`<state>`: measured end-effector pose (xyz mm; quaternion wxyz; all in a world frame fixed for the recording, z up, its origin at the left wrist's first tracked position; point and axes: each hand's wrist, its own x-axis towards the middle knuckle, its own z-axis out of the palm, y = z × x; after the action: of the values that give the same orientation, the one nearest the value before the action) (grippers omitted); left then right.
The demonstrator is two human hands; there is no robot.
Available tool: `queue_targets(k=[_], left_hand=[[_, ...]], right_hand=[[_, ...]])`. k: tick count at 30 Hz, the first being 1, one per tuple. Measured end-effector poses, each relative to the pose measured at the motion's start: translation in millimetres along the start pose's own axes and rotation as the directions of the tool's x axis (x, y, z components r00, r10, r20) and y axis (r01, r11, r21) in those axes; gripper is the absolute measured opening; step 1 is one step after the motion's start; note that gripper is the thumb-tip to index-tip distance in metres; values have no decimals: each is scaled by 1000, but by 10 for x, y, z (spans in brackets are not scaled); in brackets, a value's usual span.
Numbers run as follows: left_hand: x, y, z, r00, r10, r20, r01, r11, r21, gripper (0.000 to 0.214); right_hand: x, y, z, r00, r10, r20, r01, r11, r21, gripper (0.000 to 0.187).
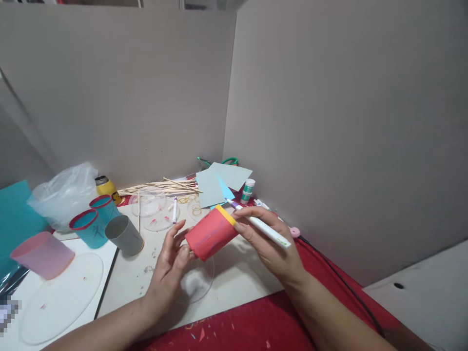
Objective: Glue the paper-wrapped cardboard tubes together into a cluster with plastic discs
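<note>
A red paper cup (212, 234) with a yellow band at one end is held tilted on its side above the board. My left hand (170, 263) grips its lower left end between fingers and thumb. At the yellow-banded end, my right hand (268, 239) touches the cup with its fingertips. That same hand also holds a white marker (268, 230), its purple tip pointing up and left over the cup. Faint purple marks show on the red side. Beneath the cup lies a clear round plastic lid (197, 282), partly hidden by my left hand.
Left stand a grey cup (124, 236), two blue cups with red rims (89, 231) and a pink cup (44, 256). Behind are a plastic bag (68, 192), a yellow bottle (107, 187), wooden sticks (161, 187), grey paper sheets (214, 183) and small jars (247, 191). A black cable (340, 278) runs right.
</note>
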<state>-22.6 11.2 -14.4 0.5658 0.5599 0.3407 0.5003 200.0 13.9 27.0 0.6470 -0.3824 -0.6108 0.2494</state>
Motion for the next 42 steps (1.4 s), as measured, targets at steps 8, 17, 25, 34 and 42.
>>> queue_targets(k=[8, 17, 25, 34, 42], left_hand=[[52, 22, 2, 999, -36, -29, 35, 998, -52, 67], [18, -192, -89, 943, 333, 13, -318, 885, 340, 69], [30, -271, -115, 913, 401, 77, -391, 805, 447, 76], [27, -247, -95, 952, 288, 101, -302, 842, 448, 73], [41, -160, -77, 989, 130, 74, -148, 920, 364, 71]], right_hand=[[-9, 58, -32, 999, -21, 38, 21, 1000, -8, 10], [-36, 96, -12, 997, 41, 65, -42, 999, 11, 14], [-46, 77, 0, 994, 57, 89, -59, 998, 24, 16], [-95, 43, 76, 996, -34, 87, 40, 997, -67, 13], [-131, 185, 35, 949, -245, 196, 292, 920, -262, 21]])
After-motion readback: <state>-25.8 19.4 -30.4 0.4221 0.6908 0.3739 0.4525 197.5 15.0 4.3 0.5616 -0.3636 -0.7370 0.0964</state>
